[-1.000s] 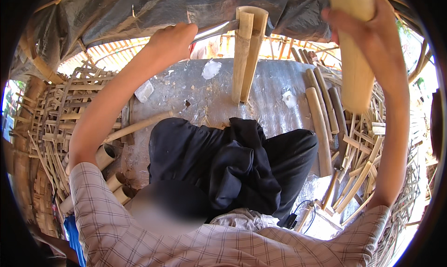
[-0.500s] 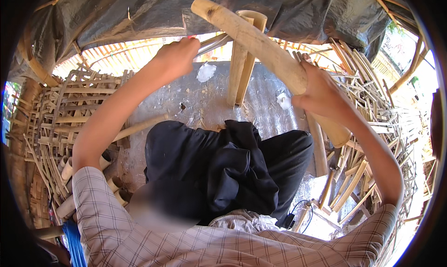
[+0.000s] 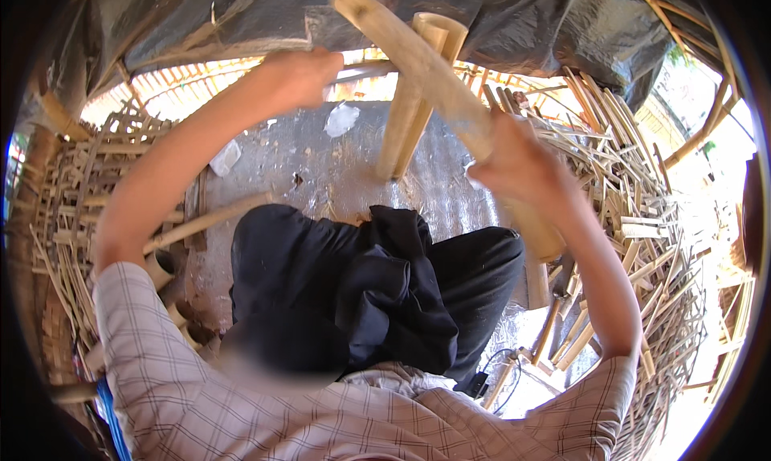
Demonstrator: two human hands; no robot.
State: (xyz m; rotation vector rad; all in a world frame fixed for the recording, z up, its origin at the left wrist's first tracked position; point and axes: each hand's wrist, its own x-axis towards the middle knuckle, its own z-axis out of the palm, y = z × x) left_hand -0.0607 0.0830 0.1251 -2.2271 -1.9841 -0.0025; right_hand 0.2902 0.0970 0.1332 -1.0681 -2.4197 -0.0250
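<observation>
My left hand (image 3: 301, 77) is closed round the end of a metal-bladed knife (image 3: 365, 71), its handle hidden in the fist. The blade reaches right to an upright split bamboo tube (image 3: 405, 124), where the stick partly hides it. The tube leans, with its foot on the dark ground sheet and an open channel facing me. My right hand (image 3: 522, 160) grips a thick bamboo stick (image 3: 434, 71) near its lower part. That stick slants across in front of the tube from upper left to lower right and looks blurred; I cannot tell whether the two touch.
Woven bamboo lattice (image 3: 104, 168) stands at the left, with cut tubes (image 3: 161, 268) below it. Many bamboo strips (image 3: 618, 148) are heaped at the right. Black plastic sheeting (image 3: 241, 19) hangs beyond. My legs in dark cloth (image 3: 305, 276) lie folded in front.
My right hand and the stick have shifted left. My left hand with the knife has risen slightly. The tube leans more, its foot farther left; the whole view has also shifted a little.
</observation>
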